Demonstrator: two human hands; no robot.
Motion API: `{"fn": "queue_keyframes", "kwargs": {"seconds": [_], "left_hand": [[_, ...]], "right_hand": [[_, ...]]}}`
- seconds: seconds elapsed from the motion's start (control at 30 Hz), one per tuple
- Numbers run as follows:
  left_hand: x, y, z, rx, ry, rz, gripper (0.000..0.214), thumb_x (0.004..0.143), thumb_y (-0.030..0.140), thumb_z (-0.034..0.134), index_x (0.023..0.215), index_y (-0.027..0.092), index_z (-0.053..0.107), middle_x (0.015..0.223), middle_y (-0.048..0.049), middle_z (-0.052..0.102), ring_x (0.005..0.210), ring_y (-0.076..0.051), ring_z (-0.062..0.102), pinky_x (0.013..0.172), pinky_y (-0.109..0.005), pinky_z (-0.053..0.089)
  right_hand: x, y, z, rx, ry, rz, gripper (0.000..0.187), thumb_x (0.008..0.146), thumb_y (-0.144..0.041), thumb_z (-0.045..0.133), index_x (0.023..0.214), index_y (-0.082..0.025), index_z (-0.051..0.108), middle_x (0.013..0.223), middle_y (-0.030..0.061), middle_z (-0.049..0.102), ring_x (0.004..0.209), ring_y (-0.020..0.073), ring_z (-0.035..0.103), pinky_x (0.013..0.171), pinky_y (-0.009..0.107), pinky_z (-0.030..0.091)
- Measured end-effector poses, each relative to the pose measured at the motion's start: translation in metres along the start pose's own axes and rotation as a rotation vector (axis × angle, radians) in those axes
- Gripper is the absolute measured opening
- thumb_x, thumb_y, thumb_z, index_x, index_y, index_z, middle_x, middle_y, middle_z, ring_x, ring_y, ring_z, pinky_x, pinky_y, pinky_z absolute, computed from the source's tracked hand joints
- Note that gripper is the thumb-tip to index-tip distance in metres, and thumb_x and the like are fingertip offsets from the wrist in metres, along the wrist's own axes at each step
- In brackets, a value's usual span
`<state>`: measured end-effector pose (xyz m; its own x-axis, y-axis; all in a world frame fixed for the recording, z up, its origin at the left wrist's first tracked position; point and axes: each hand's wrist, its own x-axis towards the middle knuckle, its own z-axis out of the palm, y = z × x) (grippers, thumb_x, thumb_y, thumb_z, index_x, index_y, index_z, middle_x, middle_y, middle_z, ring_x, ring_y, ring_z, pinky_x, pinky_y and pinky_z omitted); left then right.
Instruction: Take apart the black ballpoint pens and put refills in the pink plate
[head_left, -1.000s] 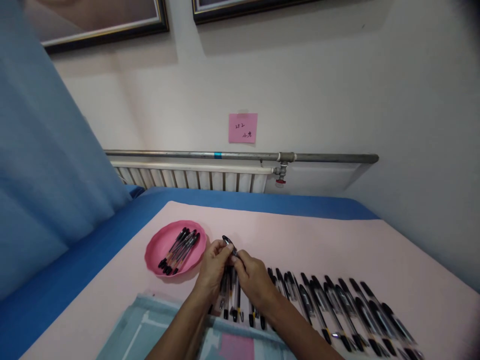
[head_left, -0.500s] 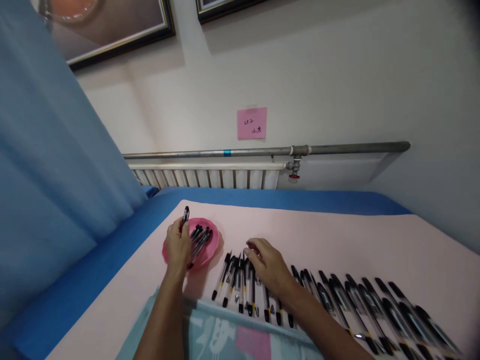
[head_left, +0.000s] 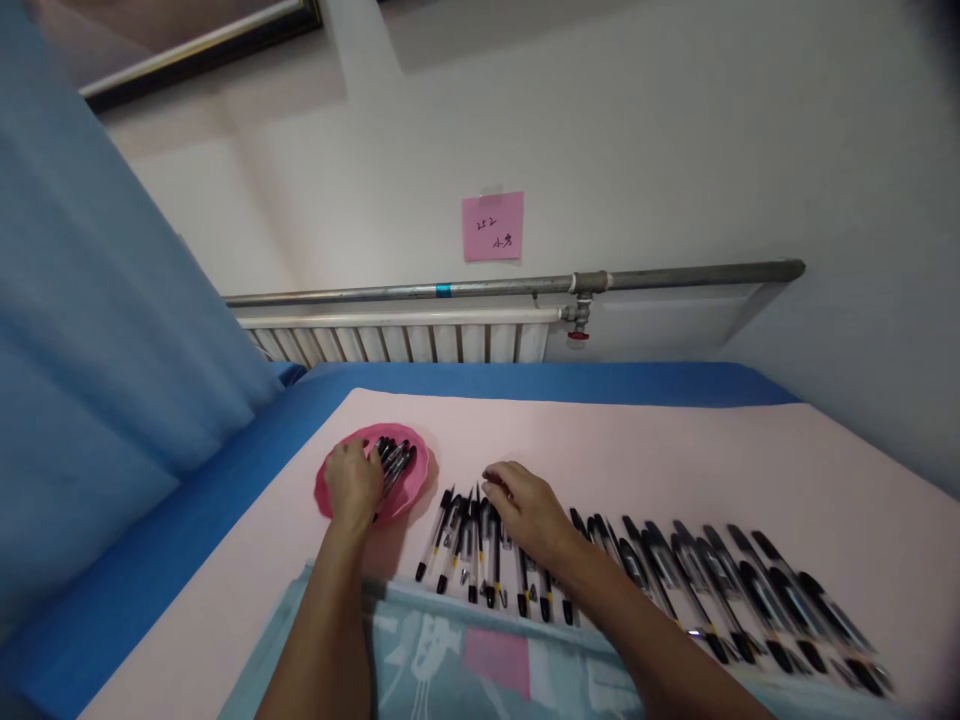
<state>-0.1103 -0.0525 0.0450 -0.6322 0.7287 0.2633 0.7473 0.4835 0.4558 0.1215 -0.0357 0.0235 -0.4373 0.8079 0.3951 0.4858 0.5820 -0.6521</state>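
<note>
My left hand (head_left: 351,484) rests in a pink plate (head_left: 418,474) at the left of the pink cloth. Its fingers are curled among several black-capped pens (head_left: 397,460) lying in the plate and seem closed on one of them. My right hand (head_left: 525,508) lies over the left end of a long row of clear pens (head_left: 675,565). Its bent fingers pinch at the far end of one pen there. A small group of pens (head_left: 461,535) lies between my two hands.
A pink cloth (head_left: 675,460) covers a blue surface (head_left: 525,382). A teal patterned cloth (head_left: 420,660) lies at the near edge. A blue curtain (head_left: 90,330) hangs on the left. Radiator (head_left: 405,342), metal pipe (head_left: 675,275) and pink note (head_left: 492,226) are on the back wall.
Both hands were together on one pen. My left hand then carried it left and lowered it into the pink plate, while my right hand went back to the row.
</note>
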Motion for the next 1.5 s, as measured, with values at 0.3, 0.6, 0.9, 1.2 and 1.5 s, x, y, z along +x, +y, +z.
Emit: {"fn": "queue_keyframes", "kwargs": {"seconds": [0.3, 0.6, 0.9, 1.2, 1.5], "left_hand": [[-0.071, 0.043, -0.011, 0.139, -0.483, 0.372, 0.020, 0.076, 0.018, 0.043, 0.083, 0.015, 0.062, 0.078, -0.0112, 0.068, 0.073, -0.021, 0.060, 0.059, -0.027, 0.034], [-0.066, 0.033, 0.004, 0.361, -0.655, 0.397, 0.033, 0.077, 0.028, 0.040, 0.083, 0.010, 0.067, 0.083, -0.0218, 0.067, 0.077, -0.028, 0.062, 0.061, -0.030, 0.038], [-0.070, 0.040, -0.002, 0.256, -0.614, 0.373, 0.023, 0.072, 0.026, 0.046, 0.076, 0.012, 0.064, 0.070, -0.0149, 0.067, 0.067, -0.022, 0.061, 0.055, -0.027, 0.033], [-0.074, 0.045, -0.012, -0.258, -0.617, 0.543, 0.019, 0.078, 0.028, 0.044, 0.085, 0.017, 0.058, 0.074, -0.0035, 0.064, 0.063, -0.013, 0.056, 0.058, -0.022, 0.036], [-0.068, 0.036, 0.001, 0.099, -0.664, 0.372, 0.014, 0.068, 0.023, 0.049, 0.070, 0.016, 0.061, 0.065, -0.0072, 0.065, 0.057, -0.016, 0.055, 0.051, -0.024, 0.031]], "right_hand": [[0.000, 0.005, 0.000, -0.009, 0.008, 0.015, 0.012, 0.081, -0.017, 0.045, 0.084, -0.017, 0.056, 0.078, 0.0038, 0.058, 0.073, 0.0148, 0.052, 0.068, 0.027, 0.040], [0.001, 0.004, 0.000, -0.010, -0.036, 0.032, 0.013, 0.081, -0.016, 0.045, 0.085, -0.016, 0.057, 0.079, 0.0044, 0.058, 0.074, 0.0150, 0.053, 0.068, 0.027, 0.040], [0.001, -0.001, 0.000, 0.064, -0.048, 0.087, 0.013, 0.081, -0.019, 0.046, 0.082, -0.017, 0.058, 0.078, 0.0038, 0.060, 0.074, 0.0151, 0.054, 0.068, 0.027, 0.039], [0.002, -0.014, 0.002, 0.412, -0.081, 0.409, 0.023, 0.081, -0.031, 0.043, 0.063, -0.018, 0.049, 0.053, -0.0027, 0.054, 0.051, 0.0103, 0.051, 0.051, 0.021, 0.037], [0.006, -0.009, -0.008, 0.465, 0.031, 0.438, 0.024, 0.079, -0.034, 0.044, 0.062, -0.018, 0.049, 0.054, -0.0023, 0.054, 0.050, 0.0100, 0.051, 0.050, 0.021, 0.038]]}}
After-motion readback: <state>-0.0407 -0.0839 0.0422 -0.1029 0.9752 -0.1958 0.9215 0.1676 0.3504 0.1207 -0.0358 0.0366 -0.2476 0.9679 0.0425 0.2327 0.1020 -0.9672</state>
